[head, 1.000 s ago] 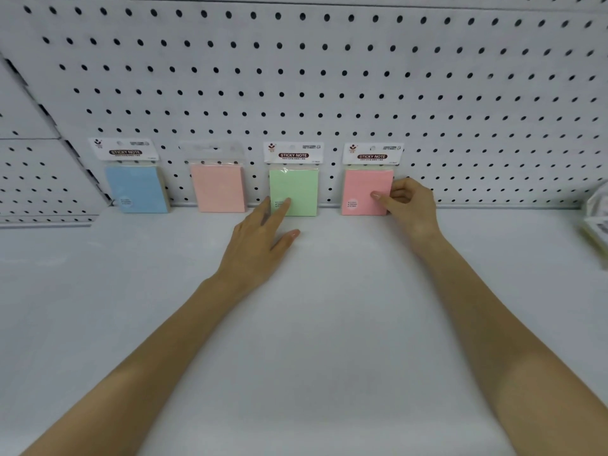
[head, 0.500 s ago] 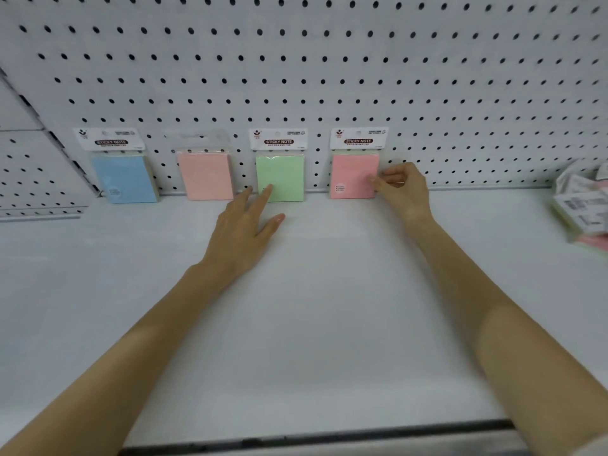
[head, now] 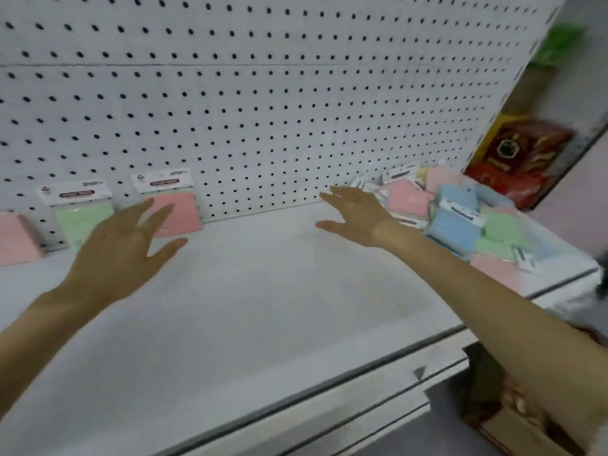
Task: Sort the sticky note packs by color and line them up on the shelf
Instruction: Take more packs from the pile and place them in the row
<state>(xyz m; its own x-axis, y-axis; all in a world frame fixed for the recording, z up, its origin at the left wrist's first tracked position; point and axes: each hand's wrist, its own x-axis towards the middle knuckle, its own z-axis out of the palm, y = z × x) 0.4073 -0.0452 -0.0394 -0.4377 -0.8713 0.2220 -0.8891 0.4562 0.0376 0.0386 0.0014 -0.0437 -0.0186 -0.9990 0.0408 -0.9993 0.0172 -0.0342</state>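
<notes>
Three sticky note packs lean upright against the pegboard at the left: a pink pack [head: 14, 240] cut by the frame edge, a green pack [head: 79, 217] and a pink pack [head: 182, 213]. My left hand [head: 121, 250] hovers open in front of the green and pink packs, touching neither. My right hand [head: 357, 213] is open, fingers spread, above the shelf [head: 263, 291], just left of a loose heap of pink, blue and green packs [head: 460, 218] at the shelf's right end. The picture is blurred.
The white pegboard [head: 263, 110] backs the shelf. A red and gold box [head: 519, 159] stands past the heap at the far right. The shelf's front lip [head: 329, 390] runs diagonally below my arms. Brownish objects sit under the lip at the lower right.
My view has swung right, bringing the heap into sight. My right hand has left the pink pack and moved right toward the heap. My left hand has lifted off the shelf.
</notes>
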